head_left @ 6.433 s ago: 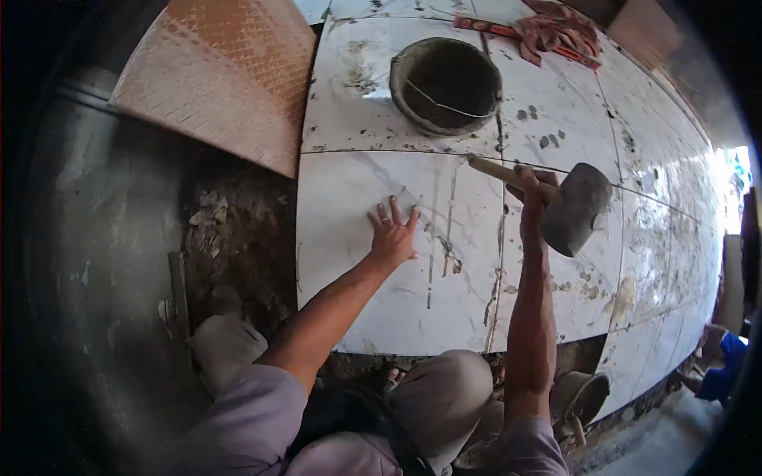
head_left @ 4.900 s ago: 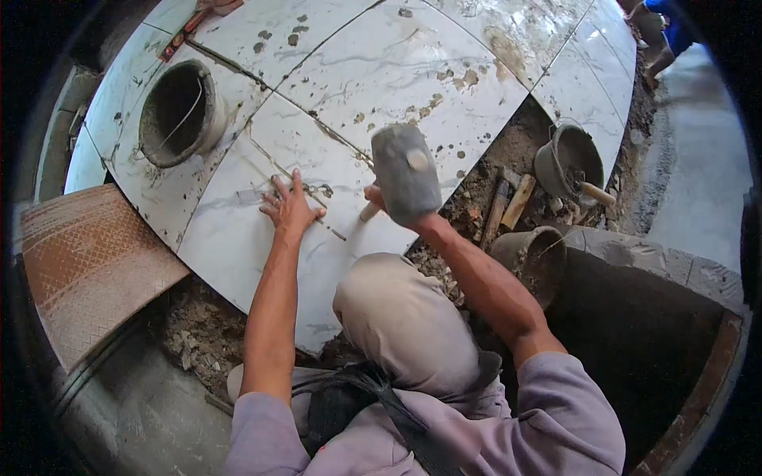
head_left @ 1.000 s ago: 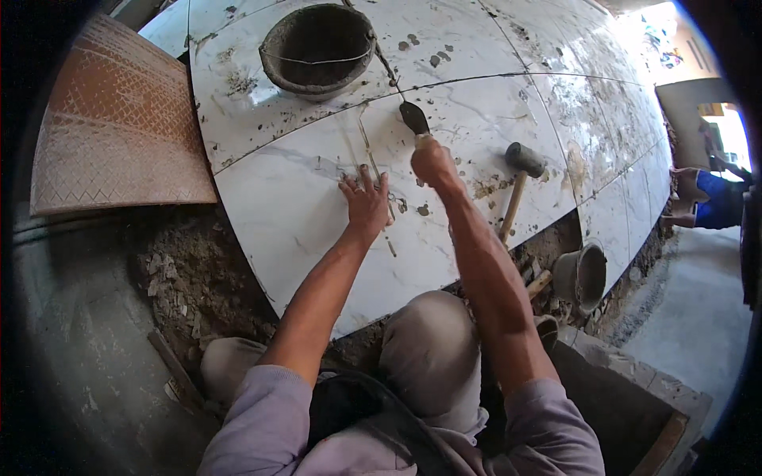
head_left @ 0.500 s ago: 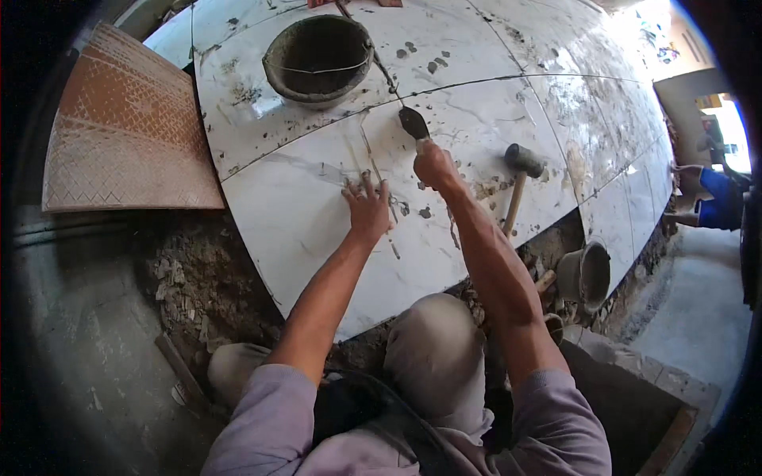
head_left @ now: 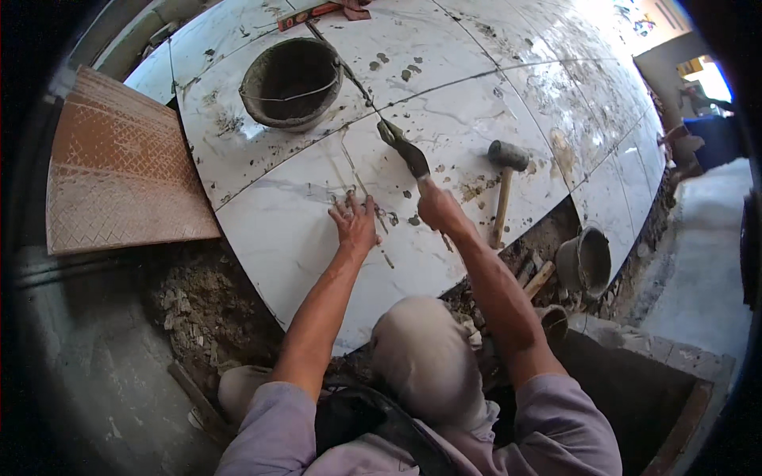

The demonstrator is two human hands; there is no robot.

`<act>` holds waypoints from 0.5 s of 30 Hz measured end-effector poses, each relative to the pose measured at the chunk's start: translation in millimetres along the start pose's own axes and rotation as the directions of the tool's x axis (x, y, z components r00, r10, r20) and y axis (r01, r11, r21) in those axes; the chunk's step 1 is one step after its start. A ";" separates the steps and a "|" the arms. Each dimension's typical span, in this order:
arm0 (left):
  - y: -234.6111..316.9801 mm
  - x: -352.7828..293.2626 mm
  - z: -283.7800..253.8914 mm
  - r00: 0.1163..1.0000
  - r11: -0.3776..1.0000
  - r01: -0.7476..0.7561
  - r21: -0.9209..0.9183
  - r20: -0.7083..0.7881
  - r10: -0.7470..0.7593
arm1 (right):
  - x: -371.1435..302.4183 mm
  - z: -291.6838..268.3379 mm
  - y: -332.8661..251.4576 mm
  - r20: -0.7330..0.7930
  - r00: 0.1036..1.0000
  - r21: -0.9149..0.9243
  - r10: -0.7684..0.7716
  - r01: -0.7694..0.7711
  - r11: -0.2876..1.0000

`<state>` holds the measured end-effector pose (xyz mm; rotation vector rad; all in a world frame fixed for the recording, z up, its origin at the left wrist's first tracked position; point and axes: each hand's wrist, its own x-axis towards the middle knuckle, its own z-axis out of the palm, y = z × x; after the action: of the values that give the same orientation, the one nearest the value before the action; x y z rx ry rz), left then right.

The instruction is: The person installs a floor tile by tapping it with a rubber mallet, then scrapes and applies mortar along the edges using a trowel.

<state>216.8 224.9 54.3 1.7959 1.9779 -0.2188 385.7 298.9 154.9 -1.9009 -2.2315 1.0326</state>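
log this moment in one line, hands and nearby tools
left hand: spread on white tile | right hand: holding trowel, tip near tile joint | mallet: lying on tiles | bucket: upright beyond left hand

Left of our hands point(head_left: 357, 228), we have bare white tile point(head_left: 274, 230) to pass over, toward the brown panel point(head_left: 119, 174). Ahead, the bucket point(head_left: 278, 113) blocks us; the trowel point(head_left: 413, 157) narrows its gap to the mallet point(head_left: 504, 194), which bars low rightward sweeps.
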 end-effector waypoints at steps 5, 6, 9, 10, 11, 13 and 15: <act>-10.2 -6.4 11.3 1.000 1.000 0.024 -0.012 0.007 -0.024 | -38.7 25.6 18.4 -0.105 0.990 -0.064 -0.093 0.086 0.994; -23.2 -8.0 12.2 0.999 0.999 0.049 0.010 0.005 -0.049 | -56.2 25.0 13.3 -0.014 1.000 -0.060 -0.007 0.006 0.998; 14.8 -0.9 3.5 0.999 1.000 0.000 0.020 0.041 -0.001 | -64.5 31.4 84.8 -0.152 0.982 -0.018 -0.108 0.107 0.994; 4.8 -1.9 3.5 0.998 0.998 0.016 0.055 0.054 -0.019 | -57.3 27.3 56.6 -0.013 0.999 -0.004 0.045 -0.045 0.999; 4.7 -3.0 6.4 0.997 0.998 -0.003 0.058 0.073 -0.001 | -58.5 29.9 60.1 -0.010 0.997 0.000 0.071 -0.071 0.998; -0.2 0.4 9.6 1.000 0.999 0.006 0.041 0.007 -0.007 | -63.0 35.7 68.6 -0.001 0.999 -0.093 0.048 -0.048 0.995; 1.2 -3.1 3.7 0.999 0.999 -0.020 0.036 0.034 0.019 | -86.3 33.2 87.6 -0.029 0.998 -0.057 0.052 -0.054 0.997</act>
<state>218.9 220.7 52.6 1.8218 1.9440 -0.2782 469.0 209.7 118.4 -1.9946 -2.2315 0.9526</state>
